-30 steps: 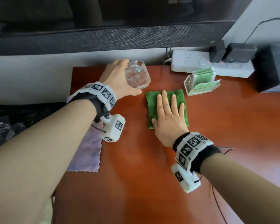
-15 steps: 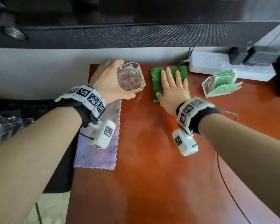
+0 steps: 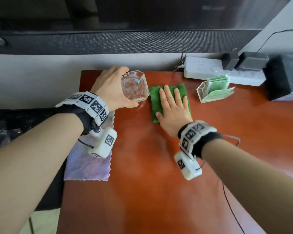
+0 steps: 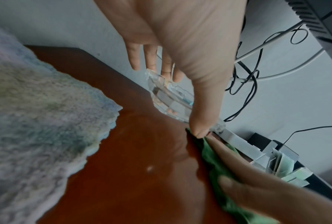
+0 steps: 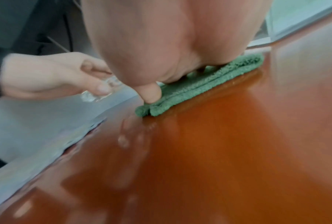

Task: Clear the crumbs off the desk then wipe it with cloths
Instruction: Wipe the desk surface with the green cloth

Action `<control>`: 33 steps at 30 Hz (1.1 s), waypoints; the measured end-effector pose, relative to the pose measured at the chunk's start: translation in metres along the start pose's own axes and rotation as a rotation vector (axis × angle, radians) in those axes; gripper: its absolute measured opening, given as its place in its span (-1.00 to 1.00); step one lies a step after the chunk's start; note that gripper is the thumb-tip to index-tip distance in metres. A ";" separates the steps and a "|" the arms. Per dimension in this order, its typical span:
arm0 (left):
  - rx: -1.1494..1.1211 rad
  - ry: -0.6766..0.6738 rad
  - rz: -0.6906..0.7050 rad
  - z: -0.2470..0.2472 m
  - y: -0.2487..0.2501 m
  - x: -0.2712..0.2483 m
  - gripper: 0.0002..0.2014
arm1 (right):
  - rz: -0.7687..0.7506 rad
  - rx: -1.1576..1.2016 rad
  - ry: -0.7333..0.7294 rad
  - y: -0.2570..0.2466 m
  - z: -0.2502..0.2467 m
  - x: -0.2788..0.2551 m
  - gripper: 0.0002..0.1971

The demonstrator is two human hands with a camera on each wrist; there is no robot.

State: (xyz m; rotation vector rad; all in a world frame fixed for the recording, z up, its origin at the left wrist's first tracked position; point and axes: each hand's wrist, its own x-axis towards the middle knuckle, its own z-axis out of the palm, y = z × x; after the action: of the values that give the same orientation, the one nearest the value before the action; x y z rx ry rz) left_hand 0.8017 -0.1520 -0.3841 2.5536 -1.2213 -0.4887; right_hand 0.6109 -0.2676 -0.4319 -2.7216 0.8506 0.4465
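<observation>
Wiping is underway, by the look of it: right hand (image 3: 173, 112) fingers (image 3: 167, 93) lie flat on the green cloth (image 3: 155, 102). Left hand (image 3: 112, 88) fingers curl round the glass dish (image 3: 134, 86); the purple cloth (image 3: 88, 166) waits behind them on the table (image 3: 159, 191).

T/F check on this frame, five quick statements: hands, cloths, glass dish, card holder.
1. The right hand lies flat on the green cloth. True.
2. The left hand is empty. False: it grips the glass dish.
3. The purple cloth lies at the desk's left edge. True.
4. The card holder is left of the dish. False: it stands right of the green cloth.
5. The green cloth is crumpled into a ball. False: it lies folded flat.
</observation>
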 end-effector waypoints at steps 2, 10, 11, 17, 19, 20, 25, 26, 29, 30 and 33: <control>-0.005 0.003 0.001 0.002 -0.001 -0.001 0.11 | 0.018 0.019 -0.009 0.003 -0.011 0.022 -0.21; -0.017 0.000 0.004 0.006 0.007 -0.002 0.12 | 0.040 0.059 0.023 0.008 -0.015 0.025 -0.20; -0.020 0.001 0.008 0.006 0.010 0.000 0.12 | 0.044 0.067 0.051 0.008 -0.011 0.018 -0.20; -0.019 0.001 0.038 0.001 0.022 0.009 0.11 | 0.087 0.026 0.205 0.006 0.008 -0.011 -0.25; -0.017 0.000 0.044 0.000 0.025 0.012 0.11 | 0.139 0.054 0.147 0.003 0.004 -0.007 -0.18; -0.016 -0.001 0.046 0.000 0.025 0.013 0.11 | 0.162 0.070 0.126 0.002 0.001 -0.004 -0.14; -0.016 -0.008 0.045 0.001 0.026 0.017 0.12 | 0.180 0.152 0.096 0.003 -0.018 0.017 -0.09; -0.018 -0.010 0.046 0.002 0.026 0.017 0.12 | 0.172 0.155 0.085 0.005 -0.021 0.020 -0.09; -0.027 -0.006 0.049 0.002 0.027 0.019 0.11 | 0.173 0.168 0.084 0.007 -0.026 0.022 -0.08; -0.030 -0.005 0.050 0.002 0.027 0.020 0.11 | 0.189 0.176 0.095 0.006 -0.025 0.019 -0.09; -0.040 0.000 0.050 0.003 0.028 0.021 0.11 | 0.266 0.203 0.113 0.002 -0.020 0.011 -0.08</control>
State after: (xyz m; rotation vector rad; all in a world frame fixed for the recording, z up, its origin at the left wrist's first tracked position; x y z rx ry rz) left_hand 0.7933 -0.1859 -0.3802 2.4830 -1.2599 -0.4976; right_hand 0.6225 -0.2814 -0.4183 -2.4760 1.2252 0.2414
